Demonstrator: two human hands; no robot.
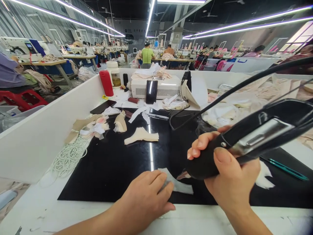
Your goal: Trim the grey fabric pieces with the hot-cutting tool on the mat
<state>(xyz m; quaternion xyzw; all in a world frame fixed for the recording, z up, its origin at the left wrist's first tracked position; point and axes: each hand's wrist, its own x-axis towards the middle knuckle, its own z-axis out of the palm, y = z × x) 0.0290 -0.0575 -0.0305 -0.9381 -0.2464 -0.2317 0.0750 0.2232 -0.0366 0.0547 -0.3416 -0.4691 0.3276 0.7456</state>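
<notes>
The left hand [146, 195] lies flat, fingers unclenched, pressing a small grey curved fabric piece [179, 186] onto the glossy black mat [110, 163] near its front edge; the right hand [227, 178] is clenched around a black handheld tool [256, 135] with a cable, its tip just above that fabric; the mat covers a white table [195, 222] walled by white partitions [49, 130]; beyond, a red cylindrical bottle [106, 82], a white box-shaped machine [156, 86], beige fabric scraps [141, 135]; long ceiling light strips [244, 24] run over rows of sewing stations.
</notes>
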